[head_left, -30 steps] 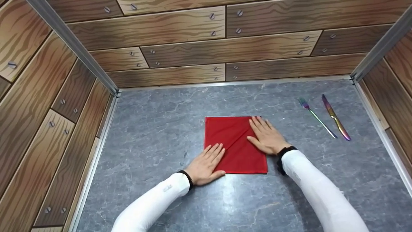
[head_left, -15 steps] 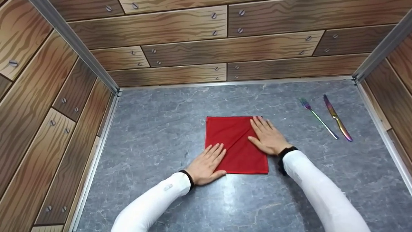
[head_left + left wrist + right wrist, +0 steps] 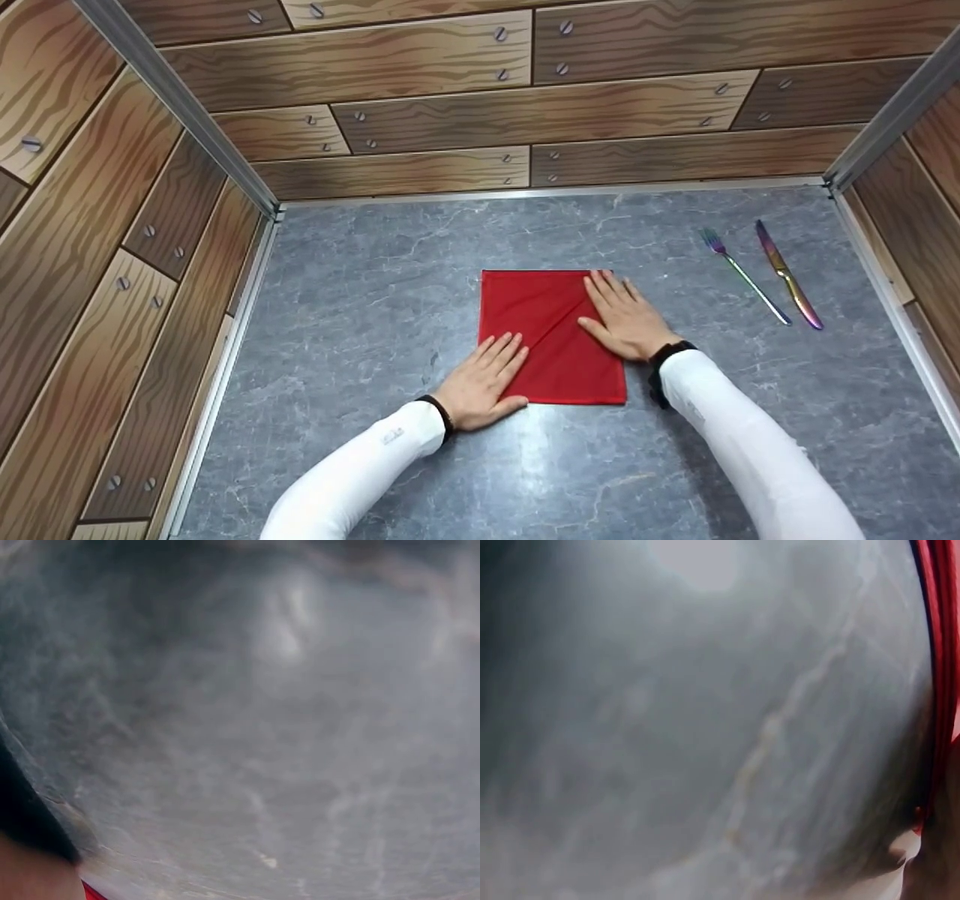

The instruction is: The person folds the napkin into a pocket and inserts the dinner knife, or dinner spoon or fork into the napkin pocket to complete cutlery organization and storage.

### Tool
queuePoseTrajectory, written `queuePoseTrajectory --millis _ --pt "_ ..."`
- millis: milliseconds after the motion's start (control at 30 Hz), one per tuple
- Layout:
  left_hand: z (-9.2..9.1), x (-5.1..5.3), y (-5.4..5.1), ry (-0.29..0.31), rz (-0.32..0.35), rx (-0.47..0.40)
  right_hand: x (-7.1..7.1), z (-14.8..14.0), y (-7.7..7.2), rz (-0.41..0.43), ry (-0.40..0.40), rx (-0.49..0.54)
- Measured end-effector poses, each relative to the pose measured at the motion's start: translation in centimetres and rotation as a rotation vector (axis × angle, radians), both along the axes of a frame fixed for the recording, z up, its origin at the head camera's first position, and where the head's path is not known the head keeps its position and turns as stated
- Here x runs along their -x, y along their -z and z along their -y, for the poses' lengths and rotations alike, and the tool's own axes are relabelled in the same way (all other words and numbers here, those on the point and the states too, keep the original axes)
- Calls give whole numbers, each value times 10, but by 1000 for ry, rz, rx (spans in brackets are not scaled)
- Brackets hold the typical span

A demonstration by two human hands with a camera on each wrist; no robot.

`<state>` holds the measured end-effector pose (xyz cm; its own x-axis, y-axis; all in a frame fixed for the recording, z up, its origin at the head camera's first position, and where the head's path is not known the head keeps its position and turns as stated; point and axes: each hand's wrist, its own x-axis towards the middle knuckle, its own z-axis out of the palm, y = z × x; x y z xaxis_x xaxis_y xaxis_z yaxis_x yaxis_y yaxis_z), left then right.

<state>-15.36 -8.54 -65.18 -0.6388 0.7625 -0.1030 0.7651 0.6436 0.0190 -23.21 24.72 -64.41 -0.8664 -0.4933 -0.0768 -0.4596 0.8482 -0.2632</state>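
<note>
A red cloth napkin (image 3: 555,330), folded to a square, lies flat in the middle of the grey marbled table, with a diagonal crease across its top. My left hand (image 3: 484,386) rests on its lower left corner, fingers straight and thumb along the front edge. On the upper right part lies my right hand (image 3: 622,319), fingers extended to the top right corner, which they partly cover. In the right wrist view the layered edge of the napkin (image 3: 943,652) shows at the right. The left wrist view holds mostly tabletop, with a bit of red at the bottom.
A rainbow-coloured fork (image 3: 744,276) and a matching table knife (image 3: 787,274) lie side by side at the right of the table (image 3: 360,300). Wood-patterned walls (image 3: 442,97) with metal edging stand at the back, left and right.
Both hands stay in place on the napkin. The head view shifts very slightly; nothing else visibly moves.
</note>
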Motion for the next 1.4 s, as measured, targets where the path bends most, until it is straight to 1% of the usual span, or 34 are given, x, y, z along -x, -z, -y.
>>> queuePoseTrajectory --millis 367,467,567,600,667,767,833,900,933,1000,1133,1233,1333,1400 --pt "0 1 0 -7 -8 14 0 2 -1 -23 -23 11" --pt "-1 1 0 -6 -12 10 0 3 -5 -43 -21 13" --pt "-2 1 0 -9 -9 9 -4 13 -11 -76 -27 -23" --pt "-2 1 0 -10 -7 7 -7 18 -13 -84 -39 -31" --pt "-3 0 0 -13 -1 9 -16 33 -15 -85 -94 -49" --pt "-3 0 0 -22 11 10 -33 55 -14 -65 -226 -49" --pt "-4 -1 -1 -25 13 6 -43 64 -12 -63 -294 -44" --pt "-4 -1 -1 -25 11 4 -47 67 -9 -83 -319 -45" --pt "-4 -1 0 -26 9 5 -47 66 -9 -94 -315 -44" --pt "-4 -1 0 -28 8 11 -41 61 -7 -105 -283 -49" --pt "-3 0 0 -30 13 19 -20 45 -7 -86 -181 -57" --pt "-2 0 -1 -23 10 9 -4 31 -7 -75 -88 -59" --pt "-2 -1 0 -14 -4 -6 7 21 -7 -72 -9 -35" --pt "-1 -1 0 -11 -12 -13 12 17 -4 -73 18 -24"
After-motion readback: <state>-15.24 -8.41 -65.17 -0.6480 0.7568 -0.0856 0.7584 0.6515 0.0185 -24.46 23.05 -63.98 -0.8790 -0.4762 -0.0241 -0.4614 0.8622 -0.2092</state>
